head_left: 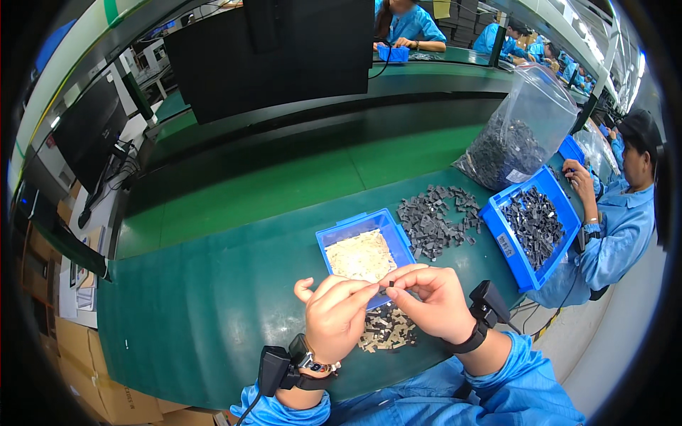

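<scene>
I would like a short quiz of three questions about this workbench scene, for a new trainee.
1. True or false: the left hand and the right hand pinch one small dark part between their fingertips.
2. What fills the blue tray just beyond the hands? A) pale beige pieces B) screws C) nothing
3. What lies on the green bench between the two blue trays?

Key:
1. True.
2. A; the other blue tray, on the right, holds dark parts.
3. A loose pile of dark grey parts.

Both hands raised together, left hand (335, 312), right hand (432, 299), fingertips pinching
</scene>
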